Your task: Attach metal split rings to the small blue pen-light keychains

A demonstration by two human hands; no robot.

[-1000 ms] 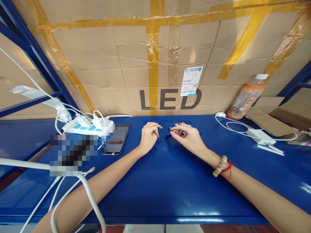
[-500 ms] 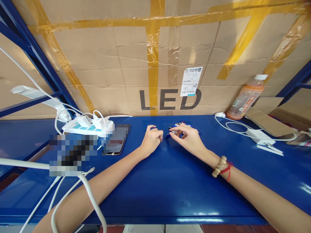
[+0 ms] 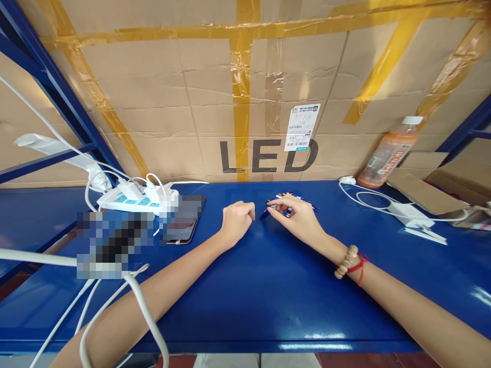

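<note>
Head view. The left hand [image 3: 237, 220] rests on the blue desk [image 3: 245, 286], its grip curled into a loose, empty fist. Just beside it, the right hand [image 3: 297, 216] lies over a small bundle of blue pens [image 3: 288, 203] near the desk's back edge, fingertips [image 3: 271, 205] pinching one pen. A power strip [image 3: 134, 200] and phone [image 3: 180, 227] lie left; a bottle [image 3: 387, 153] stands right.

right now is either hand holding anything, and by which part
The right hand pinches a small blue pen-like item near its upper end. The left hand is a closed fist, seemingly empty.
</note>
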